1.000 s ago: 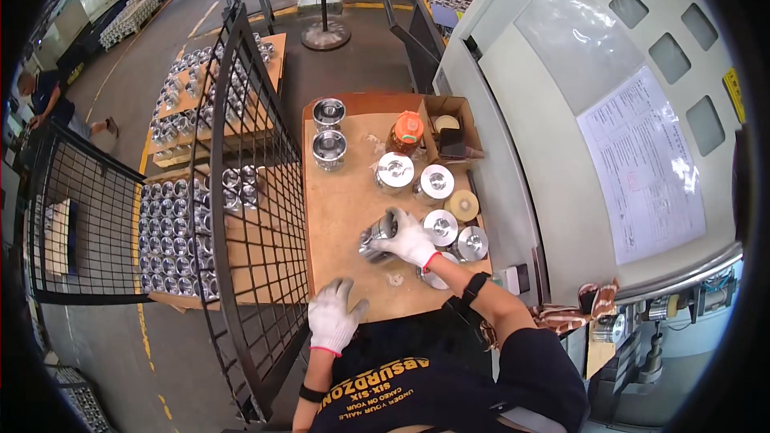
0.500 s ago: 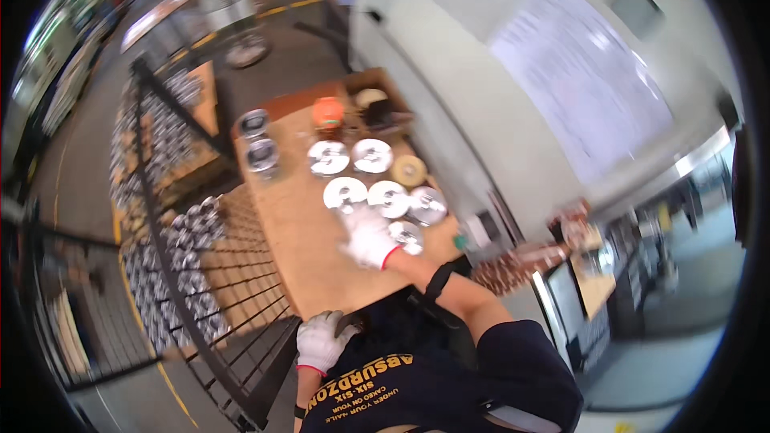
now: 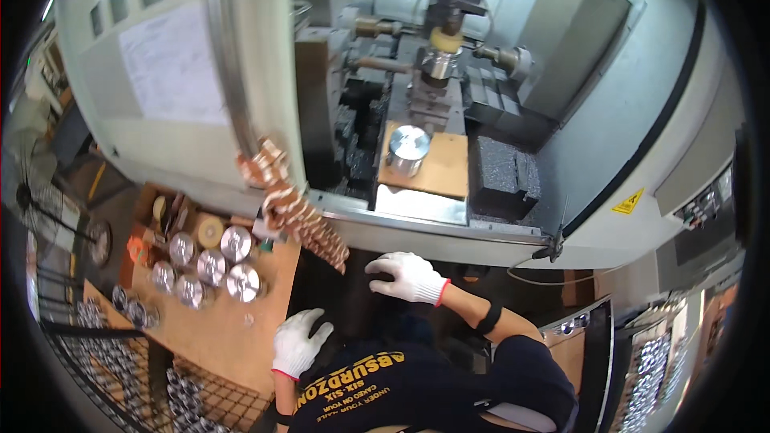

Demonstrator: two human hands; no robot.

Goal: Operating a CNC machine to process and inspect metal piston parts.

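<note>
My right hand (image 3: 407,277), in a white knitted glove with a red cuff, hovers before the machine's front sill, thumb apart from the curved fingers and nothing in the grasp. Lower left, beside the wooden table's right edge, my gloved left hand (image 3: 298,345) is open and empty, thumb spread from its fingers. Inside the machine a shiny metal cylinder (image 3: 409,150) stands upright on a wooden board (image 3: 449,162). Behind it, another metal cylinder (image 3: 440,64) sits beneath a yellow ring (image 3: 446,40) at the vertical tool head. Several round metal parts (image 3: 212,267) stand on the table (image 3: 233,345).
A brown-and-white patterned cloth (image 3: 293,212) hangs over the machine's door edge and sill. Right of the board lies a dark block (image 3: 505,176) covered in metal chips. The table also bears an orange object (image 3: 138,250), a cardboard box (image 3: 156,207) and a yellow disc (image 3: 210,231).
The view has swung right, from the table to the machine's open interior. My right hand has left the metal parts on the table, empty. My left hand's fingers have spread.
</note>
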